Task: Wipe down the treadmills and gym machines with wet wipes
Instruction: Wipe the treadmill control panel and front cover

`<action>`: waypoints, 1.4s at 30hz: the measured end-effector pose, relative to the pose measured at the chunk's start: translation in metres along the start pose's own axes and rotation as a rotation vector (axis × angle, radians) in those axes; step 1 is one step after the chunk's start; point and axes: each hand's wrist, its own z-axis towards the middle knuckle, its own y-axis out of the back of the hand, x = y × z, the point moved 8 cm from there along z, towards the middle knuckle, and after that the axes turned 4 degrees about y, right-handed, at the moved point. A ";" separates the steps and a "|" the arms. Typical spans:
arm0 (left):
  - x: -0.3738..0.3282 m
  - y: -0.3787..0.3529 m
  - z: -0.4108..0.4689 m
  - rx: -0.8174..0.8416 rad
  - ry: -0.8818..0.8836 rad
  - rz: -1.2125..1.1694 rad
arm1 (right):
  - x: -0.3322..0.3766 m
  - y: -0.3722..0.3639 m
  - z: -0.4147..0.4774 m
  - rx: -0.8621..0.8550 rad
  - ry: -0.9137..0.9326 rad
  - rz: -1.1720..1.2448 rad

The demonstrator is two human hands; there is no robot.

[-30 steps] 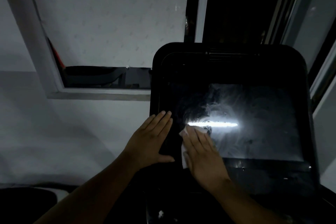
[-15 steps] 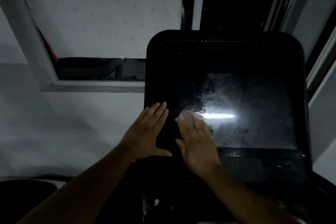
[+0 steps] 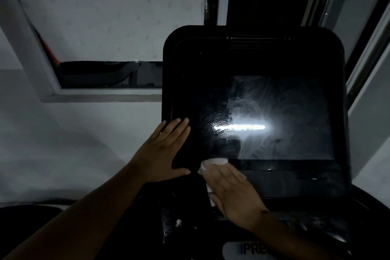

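Fingers (image 3: pixel 229 172) of the right hand (image 3: pixel 232 192), straight and together, press a white wipe (image 3: pixel 215 161) on the screen (image 3: pixel 295 112) at lower centre; the left hand (image 3: pixel 162 152) lies flat, fingers straight, just left.

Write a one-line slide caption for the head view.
Right hand presses a white wipe at the lower edge of a dark console screen while the left hand rests flat on its frame.

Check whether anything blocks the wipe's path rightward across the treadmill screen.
Nothing visible does. The right hand presses the white wet wipe at the lower left of the glossy black treadmill screen. The glass to its right shows only smears and a light reflection. The left hand rests flat on the left bezel, outside that path.
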 end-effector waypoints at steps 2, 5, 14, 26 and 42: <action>-0.002 0.003 0.001 -0.015 0.010 0.014 | -0.037 0.012 0.009 -0.029 -0.154 -0.017; -0.009 0.006 0.008 -0.040 0.034 0.032 | -0.054 0.023 0.048 -0.040 -0.308 0.024; -0.017 0.009 0.023 -0.059 0.074 0.060 | -0.092 0.039 0.047 -0.097 -0.394 0.024; -0.015 0.019 0.063 -0.087 0.084 0.053 | -0.117 0.054 0.087 -0.153 -0.403 0.065; -0.008 0.022 0.098 -0.095 0.055 0.012 | -0.133 0.052 0.063 -0.143 -0.175 0.039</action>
